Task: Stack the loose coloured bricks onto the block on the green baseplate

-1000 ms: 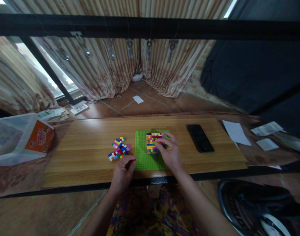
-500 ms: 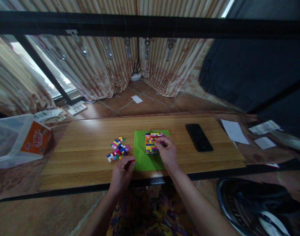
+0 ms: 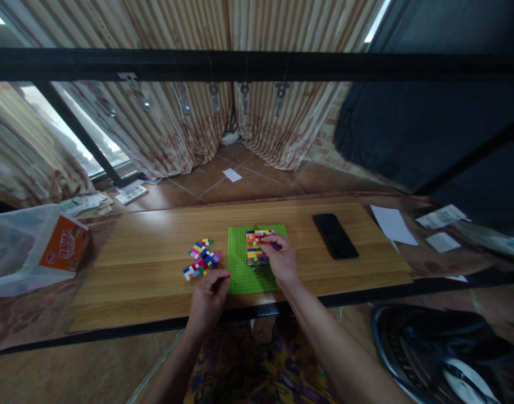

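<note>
On the wooden table lies a green baseplate, bearing a multicoloured block of stacked toy bricks. My right hand is over the right side of that block, thumb and fingertips pinched together at its top. A bit of red shows at those fingertips, but whether it is a held brick or part of the block I cannot tell. Beside the plate's left edge, my left hand pinches a small red brick. Just beyond it is a loose pile of coloured bricks, partly hidden by the hand.
A black phone lies on the table's right part. Left of the table stands a clear plastic bin with an orange label. Papers lie at the right. A black metal bar crosses the view before the curtains.
The right hand's fingertips have shifted slightly across the top of the brick block. My left hand stays by the plate with the red brick. The whole view has tilted a little.
</note>
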Demonstrator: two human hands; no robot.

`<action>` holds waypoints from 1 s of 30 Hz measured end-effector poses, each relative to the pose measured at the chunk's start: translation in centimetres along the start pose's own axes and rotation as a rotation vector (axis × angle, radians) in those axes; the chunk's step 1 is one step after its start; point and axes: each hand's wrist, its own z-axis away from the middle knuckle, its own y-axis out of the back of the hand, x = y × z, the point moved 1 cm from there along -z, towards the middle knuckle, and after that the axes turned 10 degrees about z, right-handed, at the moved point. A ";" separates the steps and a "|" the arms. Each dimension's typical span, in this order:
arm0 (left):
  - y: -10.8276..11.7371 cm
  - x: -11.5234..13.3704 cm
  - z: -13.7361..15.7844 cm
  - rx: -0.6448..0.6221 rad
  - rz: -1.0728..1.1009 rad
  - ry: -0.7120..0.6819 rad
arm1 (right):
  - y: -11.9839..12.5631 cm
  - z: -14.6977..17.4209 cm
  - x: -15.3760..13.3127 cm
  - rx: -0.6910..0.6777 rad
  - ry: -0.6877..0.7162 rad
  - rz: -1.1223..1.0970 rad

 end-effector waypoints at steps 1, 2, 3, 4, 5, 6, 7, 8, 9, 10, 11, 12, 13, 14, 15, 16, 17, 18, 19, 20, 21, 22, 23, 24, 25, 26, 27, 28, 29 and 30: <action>0.0 0.1 0.1 0.006 0.017 0.016 | 0.3 0.1 -0.1 -0.009 0.013 0.016; 0.0 0.1 0.1 0.012 0.034 0.033 | 0.7 0.3 -0.3 -0.010 0.031 0.038; -0.1 0.2 0.2 0.012 0.053 0.052 | 1.2 0.7 -0.5 0.000 0.056 0.065; -0.1 0.3 0.4 0.010 0.073 0.073 | 1.7 1.1 -0.7 0.012 0.085 0.092; -0.2 0.4 0.5 0.006 0.092 0.094 | 2.2 1.7 -0.9 0.017 0.119 0.112; -0.3 0.5 0.7 0.001 0.111 0.115 | 2.6 2.3 -1.1 0.005 0.150 0.121; -0.5 0.7 0.9 -0.004 0.128 0.134 | 3.0 3.1 -1.4 -0.030 0.176 0.124; -0.7 1.0 1.1 -0.012 0.143 0.151 | 3.4 3.9 -1.6 -0.079 0.199 0.125; -0.9 1.2 1.2 -0.023 0.154 0.164 | 3.6 4.6 -1.8 -0.129 0.217 0.142; -1.2 1.5 1.4 -0.036 0.164 0.170 | 3.8 5.4 -2.0 -0.166 0.236 0.175; -1.4 1.9 1.6 -0.054 0.175 0.171 | 4.1 6.1 -2.3 -0.181 0.257 0.222; -1.7 2.2 1.7 -0.075 0.187 0.168 | 4.2 6.6 -2.5 -0.187 0.277 0.272; -2.0 2.5 1.8 -0.098 0.197 0.163 | 4.4 7.1 -2.8 -0.186 0.295 0.316; -2.2 2.8 1.9 -0.115 0.206 0.154 | 4.5 7.4 -3.1 -0.188 0.310 0.348; -2.4 3.1 1.9 -0.130 0.211 0.143 | 4.7 7.7 -3.4 -0.208 0.315 0.364; -2.5 3.4 1.9 -0.142 0.211 0.128 | 4.7 7.9 -3.6 -0.244 0.312 0.361; -2.6 3.7 1.9 -0.153 0.206 0.111 | 4.7 8.1 -3.8 -0.300 0.300 0.344; -2.7 4.1 1.8 -0.165 0.197 0.094 | 4.7 8.3 -3.9 -0.364 0.278 0.312; -2.7 4.4 1.8 -0.175 0.185 0.077 | 4.5 8.5 -3.9 -0.428 0.248 0.271; -2.7 4.7 1.8 -0.187 0.170 0.064 | 4.4 8.7 -3.9 -0.479 0.211 0.224; -2.8 4.9 1.7 -0.196 0.154 0.054 | 4.2 8.9 -3.7 -0.509 0.171 0.179; -2.8 5.0 1.7 -0.198 0.135 0.049 | 4.1 9.1 -3.5 -0.514 0.128 0.137; -2.8 5.1 1.8 -0.193 0.115 0.049 | 3.9 9.2 -3.2 -0.508 0.082 0.099; -2.8 5.1 1.8 -0.184 0.095 0.051 | 3.8 9.2 -3.0 -0.497 0.038 0.066; -2.8 5.0 1.9 -0.177 0.077 0.056 | 3.7 9.2 -2.7 -0.492 0.002 0.042; -2.8 4.9 1.9 -0.170 0.060 0.060 | 3.7 9.2 -2.5 -0.493 -0.023 0.030; -2.8 4.7 2.0 -0.168 0.046 0.062 | 3.7 9.1 -2.4 -0.498 -0.035 0.030; -2.9 4.6 2.0 -0.168 0.035 0.062 | 3.7 9.0 -2.4 -0.505 -0.035 0.042; -2.9 4.5 2.0 -0.168 0.030 0.061 | 3.7 8.9 -2.5 -0.514 -0.026 0.059; -3.0 4.4 2.0 -0.167 0.030 0.061 | 3.8 8.9 -2.6 -0.518 -0.011 0.078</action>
